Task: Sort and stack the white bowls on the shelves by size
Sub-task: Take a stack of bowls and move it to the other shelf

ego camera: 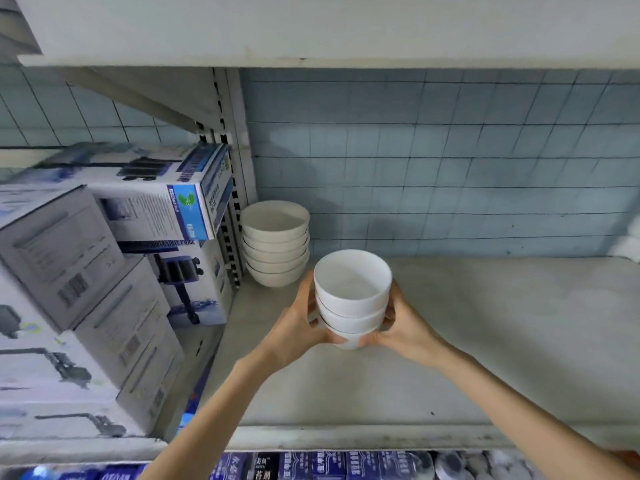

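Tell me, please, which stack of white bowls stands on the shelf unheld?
The wider stack at the back left; the narrower stack is gripped by the left hand and right hand.

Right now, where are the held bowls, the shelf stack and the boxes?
held bowls (349, 303): head view, top bowl's wall.
shelf stack (273, 218): head view, top bowl's inside.
boxes (149, 211): head view, topmost box's front.
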A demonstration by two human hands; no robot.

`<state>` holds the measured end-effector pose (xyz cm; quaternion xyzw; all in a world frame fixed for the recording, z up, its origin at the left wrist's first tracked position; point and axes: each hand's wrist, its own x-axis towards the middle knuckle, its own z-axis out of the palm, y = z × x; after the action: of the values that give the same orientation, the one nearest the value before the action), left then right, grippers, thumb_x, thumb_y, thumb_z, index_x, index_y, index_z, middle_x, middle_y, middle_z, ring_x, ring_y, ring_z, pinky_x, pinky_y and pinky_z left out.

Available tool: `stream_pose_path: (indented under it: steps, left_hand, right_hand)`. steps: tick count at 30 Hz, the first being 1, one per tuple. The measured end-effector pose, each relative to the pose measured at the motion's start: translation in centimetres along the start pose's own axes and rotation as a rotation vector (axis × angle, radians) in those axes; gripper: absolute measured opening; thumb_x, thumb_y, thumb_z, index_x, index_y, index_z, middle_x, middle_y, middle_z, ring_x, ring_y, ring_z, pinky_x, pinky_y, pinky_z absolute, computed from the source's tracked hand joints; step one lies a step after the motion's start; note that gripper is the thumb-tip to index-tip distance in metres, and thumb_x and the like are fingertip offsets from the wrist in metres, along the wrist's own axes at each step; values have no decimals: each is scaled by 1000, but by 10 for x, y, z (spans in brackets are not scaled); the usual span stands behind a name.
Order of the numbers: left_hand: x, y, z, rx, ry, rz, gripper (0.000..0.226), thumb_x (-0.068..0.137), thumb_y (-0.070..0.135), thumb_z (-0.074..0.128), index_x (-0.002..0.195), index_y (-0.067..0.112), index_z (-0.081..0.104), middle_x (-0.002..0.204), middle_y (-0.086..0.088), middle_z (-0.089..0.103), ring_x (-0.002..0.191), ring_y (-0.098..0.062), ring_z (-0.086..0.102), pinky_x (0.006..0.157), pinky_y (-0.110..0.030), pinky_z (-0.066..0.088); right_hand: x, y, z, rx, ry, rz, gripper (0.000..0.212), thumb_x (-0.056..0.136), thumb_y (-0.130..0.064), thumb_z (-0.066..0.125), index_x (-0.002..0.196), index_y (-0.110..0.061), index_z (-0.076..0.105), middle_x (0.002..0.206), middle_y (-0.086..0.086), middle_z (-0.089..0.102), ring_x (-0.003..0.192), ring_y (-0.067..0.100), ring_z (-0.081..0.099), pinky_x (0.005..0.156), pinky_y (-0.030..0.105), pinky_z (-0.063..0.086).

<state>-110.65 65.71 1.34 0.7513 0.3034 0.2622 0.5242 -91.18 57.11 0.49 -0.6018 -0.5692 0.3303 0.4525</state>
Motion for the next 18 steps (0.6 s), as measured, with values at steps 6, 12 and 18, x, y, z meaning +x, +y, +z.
stream_pose_path:
  steps: [6, 12, 18]
  left_hand:
    - [10, -8, 6, -53, 40, 19, 111, 70, 1, 82, 150, 37, 14, 145, 16, 42, 131, -3, 44, 99, -23, 47]
    - [-9, -2, 40, -90, 344, 61, 90, 73, 0, 78, 141, 27, 25, 136, 6, 48, 125, -10, 48, 80, -11, 49]
    - [4, 3, 55, -92, 488, 10, 65, 67, 25, 85, 117, 31, 44, 116, 19, 55, 111, -6, 53, 85, -17, 47]
  right_hand:
    - [10, -7, -9, -1, -69, -19, 106, 60, -25, 86, 131, -55, 14, 132, -36, 39, 124, -7, 43, 99, 24, 45]
    - [12, -11, -11, 132, -70, -23, 93, 54, -61, 80, 129, -47, 26, 135, -27, 41, 124, -6, 44, 101, 20, 41]
    - [22, -7, -9, 192, 22, -42, 83, 69, -32, 80, 137, -33, 32, 129, -23, 50, 119, -1, 51, 95, 22, 46]
